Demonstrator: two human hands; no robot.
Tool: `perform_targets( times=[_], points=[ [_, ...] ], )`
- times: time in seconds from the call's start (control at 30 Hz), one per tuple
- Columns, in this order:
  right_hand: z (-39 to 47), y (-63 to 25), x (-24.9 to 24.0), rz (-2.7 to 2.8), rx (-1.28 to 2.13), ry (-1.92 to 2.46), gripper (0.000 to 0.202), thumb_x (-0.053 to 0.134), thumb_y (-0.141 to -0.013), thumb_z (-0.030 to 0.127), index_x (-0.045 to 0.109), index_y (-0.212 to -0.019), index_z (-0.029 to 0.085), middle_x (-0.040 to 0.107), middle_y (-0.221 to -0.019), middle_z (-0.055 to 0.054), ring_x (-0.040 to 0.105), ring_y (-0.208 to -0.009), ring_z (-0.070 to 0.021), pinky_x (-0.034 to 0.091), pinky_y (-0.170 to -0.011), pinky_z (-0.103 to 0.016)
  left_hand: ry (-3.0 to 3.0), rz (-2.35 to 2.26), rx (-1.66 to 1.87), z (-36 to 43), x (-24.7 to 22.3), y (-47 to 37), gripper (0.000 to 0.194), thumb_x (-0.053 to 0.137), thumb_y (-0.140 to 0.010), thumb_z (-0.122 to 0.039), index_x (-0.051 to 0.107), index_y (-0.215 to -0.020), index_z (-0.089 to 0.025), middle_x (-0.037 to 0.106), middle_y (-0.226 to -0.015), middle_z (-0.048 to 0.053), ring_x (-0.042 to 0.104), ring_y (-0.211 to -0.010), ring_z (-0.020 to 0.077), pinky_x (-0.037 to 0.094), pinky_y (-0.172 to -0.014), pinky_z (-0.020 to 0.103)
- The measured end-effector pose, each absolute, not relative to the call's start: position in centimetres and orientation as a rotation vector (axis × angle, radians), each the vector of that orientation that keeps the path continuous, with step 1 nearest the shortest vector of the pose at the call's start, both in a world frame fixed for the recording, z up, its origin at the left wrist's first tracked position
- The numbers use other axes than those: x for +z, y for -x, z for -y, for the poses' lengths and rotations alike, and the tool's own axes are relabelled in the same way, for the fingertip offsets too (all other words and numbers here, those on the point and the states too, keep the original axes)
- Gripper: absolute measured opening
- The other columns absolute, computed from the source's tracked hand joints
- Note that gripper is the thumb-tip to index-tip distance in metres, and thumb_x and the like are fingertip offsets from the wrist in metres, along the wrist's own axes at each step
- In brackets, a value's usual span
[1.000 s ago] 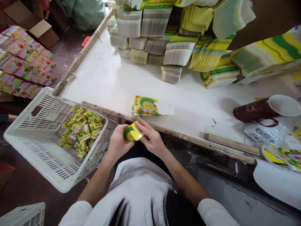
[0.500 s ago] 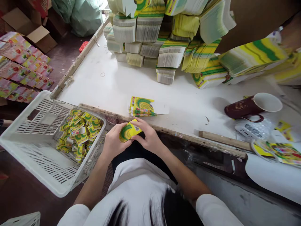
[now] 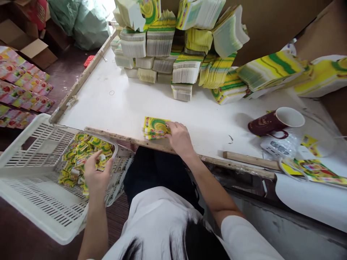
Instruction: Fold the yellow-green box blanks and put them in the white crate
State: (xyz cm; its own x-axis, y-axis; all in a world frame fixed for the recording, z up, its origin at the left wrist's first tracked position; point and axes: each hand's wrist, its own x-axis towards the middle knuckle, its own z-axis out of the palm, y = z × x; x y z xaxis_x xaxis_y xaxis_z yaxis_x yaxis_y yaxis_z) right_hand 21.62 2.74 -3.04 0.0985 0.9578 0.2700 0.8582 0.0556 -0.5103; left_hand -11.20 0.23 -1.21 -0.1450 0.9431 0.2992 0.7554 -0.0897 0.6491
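Right hand (image 3: 179,137) flat on flat cartons (image 3: 155,127); left hand (image 3: 97,174) over basket (image 3: 32,202)

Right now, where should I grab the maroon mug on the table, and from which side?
Take the maroon mug by its handle, coming from the near table edge. It lies on its side with the handle loop facing you and its open mouth pointing right, so the loop is the exposed part.

A small stack of flat yellow-and-green cartons (image 3: 155,128) is lying at the table's near edge; a heap of folded little boxes (image 3: 81,159) in the same colours is filling the white basket's corner.
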Motion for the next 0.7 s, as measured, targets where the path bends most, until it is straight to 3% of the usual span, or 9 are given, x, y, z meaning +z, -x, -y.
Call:
perform_targets(
  times=[0.1, 0.2, 0.27, 0.33, 0.43, 0.53, 0.63, 0.7],
  points=[
    [-1.7, -20.8, -2.0, 1.693, 0.19, 1.751, 0.043, 0.062, -0.084, 0.009, 0.054, -0.126, 0.015, 0.064, -0.107, -0.014, 0.057, -0.099, -0.0325, 0.048, -0.091, -0.05, -1.662, -1.575, 0.972, 0.9, -2.4, 7.0, 0.043, 0.072, -0.081, -0.043, 0.064, -0.117, -0.02, 0.069, -0.117, 0.01, 0.064, -0.112, 0.0256, 0.048, -0.104, 0.046],
    [0.6, -18.8, -0.5, 1.668, 0.31, 1.582, 0.049, 0.062, -0.083, 0.008, 0.049, -0.129, 0.017, 0.061, -0.108, -0.014, 0.056, -0.101, -0.0312, 0.049, -0.092, -0.049, -1.43, -1.194, 0.923, 1.8, -3.3, 3.0, 0.061, 0.078, -0.075, -0.045, 0.057, -0.128, -0.022, 0.066, -0.125, 0.012, 0.064, -0.116, 0.0266, 0.052, -0.1, 0.043],
    [2.5, -16.8, 0.0, 1.685, 0.502, 1.44, 0.05, 0.062, -0.083, 0.008, 0.048, -0.129, 0.02, 0.06, -0.108, -0.012, 0.057, -0.099, -0.0284, 0.05, -0.092, -0.047, -1.242, -1.015, 1.029, 1.9, -3.3, 0.8, 0.063, 0.076, -0.075, -0.049, 0.055, -0.129, -0.023, 0.065, -0.126, 0.012, 0.064, -0.118, 0.027, 0.054, -0.098, 0.042],
    [4.1, -14.7, -0.2, 1.628, 0.759, 1.286, 0.051, 0.063, -0.083, 0.008, 0.046, -0.129, 0.022, 0.06, -0.112, -0.01, 0.059, -0.097, -0.0239, 0.053, -0.09, -0.042, -1.02, -0.922, 1.184, 1.7, -2.6, -0.8, 0.048, 0.067, -0.083, -0.053, 0.059, -0.121, -0.025, 0.068, -0.117, 0.009, 0.066, -0.111, 0.0233, 0.055, -0.095, 0.038],
    [5.4, -12.3, -0.9, 1.387, 1.137, 1.053, 0.054, 0.07, -0.08, 0.014, 0.045, -0.127, 0.023, 0.058, -0.107, -0.005, 0.06, -0.094, -0.0171, 0.056, -0.084, -0.032, -0.773, -0.824, 1.377, 0.9, -1.1, -2.0, 0.032, 0.057, -0.089, -0.055, 0.063, -0.1, -0.026, 0.066, -0.088, 0.001, 0.067, -0.086, 0.0143, 0.057, -0.085, 0.03],
    [5.4, -11.3, -1.5, 1.24, 1.314, 0.96, 0.055, 0.078, -0.075, 0.023, 0.05, -0.123, 0.024, 0.058, -0.103, -0.002, 0.059, -0.091, -0.0146, 0.055, -0.081, -0.029, -0.776, -0.794, 1.472, 0.3, -0.3, -2.0, 0.044, 0.049, -0.088, -0.066, 0.061, -0.09, -0.024, 0.057, -0.071, -0.001, 0.059, -0.066, 0.0115, 0.057, -0.073, 0.026],
    [4.6, -11.7, -1.7, 1.174, 1.332, 1.026, 0.055, 0.083, -0.07, 0.027, 0.054, -0.117, 0.023, 0.056, -0.087, 0.004, 0.055, -0.073, -0.0112, 0.051, -0.067, -0.024, -0.854, -0.869, 1.443, 0.6, -0.6, -1.6, 0.067, 0.038, -0.082, -0.083, 0.065, -0.095, -0.023, 0.064, -0.079, 0.004, 0.063, -0.074, 0.0171, 0.058, -0.069, 0.03],
    [4.2, -12.3, -1.6, 1.159, 1.29, 1.063, 0.048, 0.082, -0.07, 0.028, 0.058, -0.111, 0.022, 0.057, -0.082, 0.004, 0.052, -0.068, -0.0105, 0.047, -0.063, -0.023, -0.888, -0.899, 1.381, 1.0, -1.3, -1.2, 0.071, 0.046, -0.075, -0.086, 0.067, -0.097, -0.022, 0.068, -0.088, 0.006, 0.066, -0.083, 0.021, 0.059, -0.071, 0.033]
  ],
)
